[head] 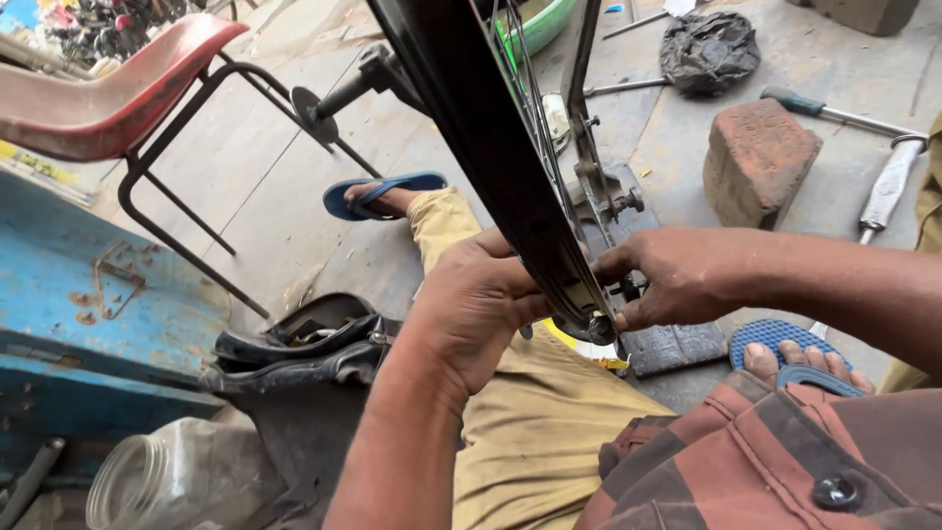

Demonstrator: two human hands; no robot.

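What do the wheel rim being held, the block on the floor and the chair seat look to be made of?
The wheel rim, gripped by the left hand and right hand, looks like black-painted metal: smooth, glossy, with thin wire spokes. The block appears to be a reddish fired-clay brick, rough, with chipped edges. The chair seat seems moulded red plastic, worn and scuffed, on a black tubular frame, probably metal.

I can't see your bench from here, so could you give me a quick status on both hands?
Left hand gripping black wheel rim. Right hand pinching small fitting at rim's lower edge. Brick and tools on floor, clear of hands.
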